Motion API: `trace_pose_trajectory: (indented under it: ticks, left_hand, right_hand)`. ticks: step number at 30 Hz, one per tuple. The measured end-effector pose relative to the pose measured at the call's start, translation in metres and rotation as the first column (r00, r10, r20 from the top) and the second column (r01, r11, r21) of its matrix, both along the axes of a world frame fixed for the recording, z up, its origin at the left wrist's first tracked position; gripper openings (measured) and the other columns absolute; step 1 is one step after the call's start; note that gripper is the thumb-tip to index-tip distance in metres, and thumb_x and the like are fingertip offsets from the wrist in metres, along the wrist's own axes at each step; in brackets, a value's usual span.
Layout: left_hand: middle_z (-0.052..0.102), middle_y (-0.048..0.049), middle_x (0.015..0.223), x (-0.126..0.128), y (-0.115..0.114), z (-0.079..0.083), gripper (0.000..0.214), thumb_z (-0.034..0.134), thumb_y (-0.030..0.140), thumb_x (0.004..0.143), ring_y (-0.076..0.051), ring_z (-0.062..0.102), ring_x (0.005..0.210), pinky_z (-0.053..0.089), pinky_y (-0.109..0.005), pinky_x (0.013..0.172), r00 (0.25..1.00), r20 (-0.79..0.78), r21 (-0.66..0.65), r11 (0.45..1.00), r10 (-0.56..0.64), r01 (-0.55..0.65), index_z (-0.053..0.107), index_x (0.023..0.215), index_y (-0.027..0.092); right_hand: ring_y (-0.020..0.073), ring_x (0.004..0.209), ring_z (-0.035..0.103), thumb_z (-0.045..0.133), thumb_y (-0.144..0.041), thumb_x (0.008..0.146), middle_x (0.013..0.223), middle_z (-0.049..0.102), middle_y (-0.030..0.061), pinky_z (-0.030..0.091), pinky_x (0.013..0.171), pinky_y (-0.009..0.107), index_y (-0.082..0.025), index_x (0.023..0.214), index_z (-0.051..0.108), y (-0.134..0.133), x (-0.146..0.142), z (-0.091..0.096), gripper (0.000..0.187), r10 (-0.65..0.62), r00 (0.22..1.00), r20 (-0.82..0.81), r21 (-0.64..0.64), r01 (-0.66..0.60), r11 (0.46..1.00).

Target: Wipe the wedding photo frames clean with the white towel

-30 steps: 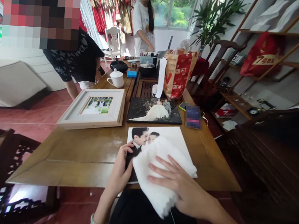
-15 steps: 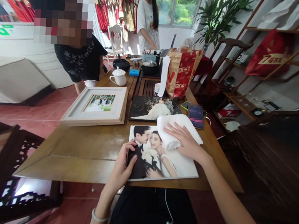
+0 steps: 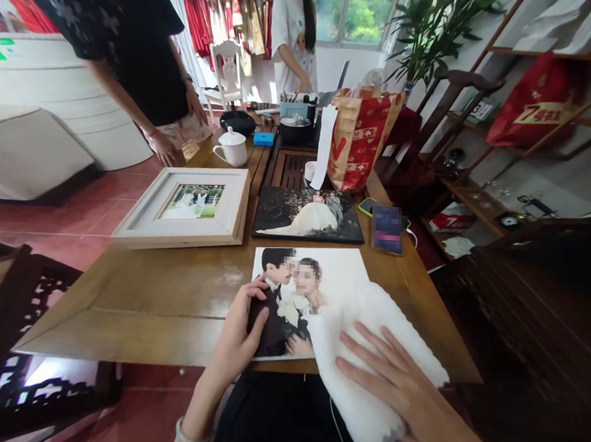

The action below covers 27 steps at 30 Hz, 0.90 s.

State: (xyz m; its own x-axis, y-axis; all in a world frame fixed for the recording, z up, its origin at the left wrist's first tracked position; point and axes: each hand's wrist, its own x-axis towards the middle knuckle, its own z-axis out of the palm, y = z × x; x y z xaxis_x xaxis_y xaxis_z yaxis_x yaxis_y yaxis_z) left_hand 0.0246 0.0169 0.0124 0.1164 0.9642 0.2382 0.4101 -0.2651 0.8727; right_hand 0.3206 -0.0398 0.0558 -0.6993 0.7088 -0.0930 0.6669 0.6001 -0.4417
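A large wedding photo print (image 3: 291, 294) lies flat at the near edge of the wooden table (image 3: 170, 300). My left hand (image 3: 241, 331) rests on the print's left edge with thumb and fingers spread, holding it down. My right hand (image 3: 396, 380) lies flat with fingers stretched out on a white cloth (image 3: 371, 366), which covers the print's lower right corner and hangs over the table edge.
A white-framed photo (image 3: 186, 204) and a dark photo panel (image 3: 308, 215) lie further back, with a phone (image 3: 388, 228) to their right. A white cup (image 3: 232, 147), a red-and-gold bag (image 3: 358, 138) and a tea tray stand behind. Two people stand at the far left and far end.
My right hand has dragged the white cloth from the print's upper right corner down to its lower right corner. The person at left has straightened up. My left hand stays put.
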Motion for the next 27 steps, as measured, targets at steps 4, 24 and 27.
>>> trace_pose_trajectory:
  ticks: [4,24,27]
  left_hand:
    - [0.049,-0.0106,0.123,-0.001,0.000,0.000,0.006,0.042,0.019,0.094,-0.025,0.035,0.136,0.033,-0.043,0.106,1.000,0.018,-0.006,1.000,-0.010,0.010,0.042,0.099,0.023]
    - [0.048,-0.0108,0.127,0.004,0.005,0.005,0.019,0.038,0.015,0.094,-0.024,0.032,0.137,0.026,-0.049,0.112,1.000,-0.003,0.001,1.000,-0.012,0.012,0.042,0.110,0.023]
    - [0.043,-0.0111,0.135,0.004,0.006,0.004,0.022,0.035,0.016,0.096,-0.023,0.029,0.139,0.024,-0.049,0.113,0.996,-0.068,0.008,0.998,-0.057,0.058,0.040,0.116,0.024]
  right_hand:
    - [0.0261,0.143,0.018,0.054,-0.010,0.072,0.151,0.034,-0.0004,0.012,0.115,0.054,-0.032,0.142,0.039,0.040,-0.010,-0.003,0.075,-0.052,0.995,-0.085,0.023,0.055,0.998]
    - [0.0219,0.145,0.004,0.046,-0.005,0.060,0.157,0.016,-0.0069,0.002,0.116,0.054,-0.036,0.145,0.030,0.007,-0.061,0.010,0.091,-0.001,0.999,-0.038,-0.043,0.000,0.999]
    - [0.0189,0.144,0.009,0.040,-0.001,0.060,0.155,0.021,-0.0100,0.006,0.116,0.053,-0.039,0.145,0.029,0.009,-0.039,0.006,0.093,-0.101,0.995,-0.006,-0.023,0.101,0.995]
